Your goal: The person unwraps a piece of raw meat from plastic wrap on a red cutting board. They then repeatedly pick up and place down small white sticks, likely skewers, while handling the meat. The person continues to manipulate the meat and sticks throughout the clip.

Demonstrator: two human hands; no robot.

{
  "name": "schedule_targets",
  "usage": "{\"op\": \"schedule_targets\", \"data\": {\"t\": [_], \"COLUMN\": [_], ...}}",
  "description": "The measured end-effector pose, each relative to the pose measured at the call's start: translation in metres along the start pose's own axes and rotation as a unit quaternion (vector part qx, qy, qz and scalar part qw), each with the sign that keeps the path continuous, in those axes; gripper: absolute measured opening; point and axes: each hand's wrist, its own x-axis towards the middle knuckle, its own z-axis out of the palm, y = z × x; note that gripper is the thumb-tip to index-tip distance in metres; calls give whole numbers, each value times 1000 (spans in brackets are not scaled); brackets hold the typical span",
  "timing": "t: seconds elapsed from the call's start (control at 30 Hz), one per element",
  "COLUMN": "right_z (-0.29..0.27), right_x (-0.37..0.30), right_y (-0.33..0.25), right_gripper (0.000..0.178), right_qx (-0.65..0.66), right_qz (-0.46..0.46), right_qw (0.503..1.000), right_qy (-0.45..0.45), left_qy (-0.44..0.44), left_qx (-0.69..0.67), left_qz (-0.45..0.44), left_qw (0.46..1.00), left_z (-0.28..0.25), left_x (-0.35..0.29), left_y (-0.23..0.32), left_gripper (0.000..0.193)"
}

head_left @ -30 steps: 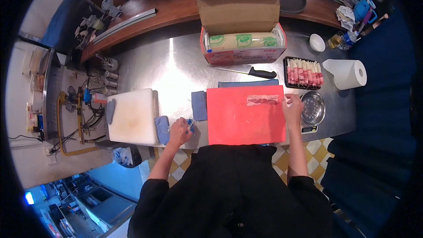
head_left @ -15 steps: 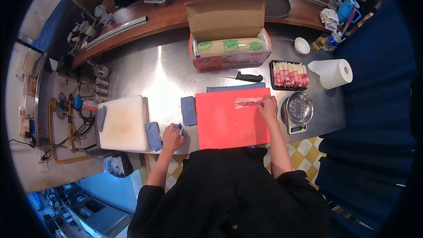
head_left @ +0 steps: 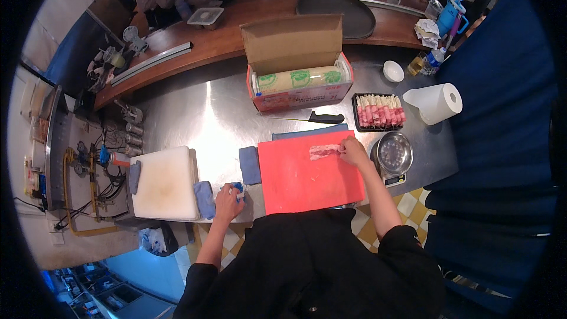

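Note:
A thin slice of marbled raw meat (head_left: pixel 324 152) lies flat near the upper right of the red cutting board (head_left: pixel 295 186). My right hand (head_left: pixel 354 152) pinches its right end. Off the board's left side, low on the steel counter, my left hand (head_left: pixel 228 202) is closed over a small blue-and-white plastic packet (head_left: pixel 238 186), mostly hidden under the fingers. One folded blue cloth (head_left: pixel 204 199) lies just left of that hand; another blue cloth (head_left: pixel 249 165) sits against the board. A black tray of pinkish meat rolls with pale stalk ends (head_left: pixel 379 113) stands beyond my right hand.
A black-handled knife (head_left: pixel 326 118) lies behind the board, before an open carton with a wrap roll (head_left: pixel 301 97). To the right are a steel bowl (head_left: pixel 394 152) on a scale, a paper roll (head_left: pixel 440 104) and a white bowl (head_left: pixel 393 71). A white board (head_left: pixel 162 186) is left.
The view has tilted upward, so the counter sits lower in the picture and more shows past the far ledge. Both hands keep nearly the same places beside the meat and the packet.

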Motion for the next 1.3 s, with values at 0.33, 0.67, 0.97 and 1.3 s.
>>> {"op": "schedule_targets", "data": {"t": [0.33, 0.67, 0.97, 1.3], "right_z": [10, -80, -92, -68], "right_x": [2, 6, 6, 49], "right_y": [-24, -121, -140, -143], "right_gripper": [11, 14, 9, 14], "right_qx": [401, 521, 483, 410], "right_qz": [25, -117, -102, -122], "right_qw": [915, 836, 865, 904], "right_qy": [45, -126, -86, 9], "left_qy": [89, 50, -155, -52], "left_qx": [-45, -353, -508, -436], "left_qz": [36, 109, 188, 143], "left_qw": [994, 928, 826, 887], "left_z": [-17, -23, -35, -67], "left_x": [3, 122, 177, 199], "left_y": [14, 134, 180, 167], "left_gripper": [31, 44, 20, 12]}}
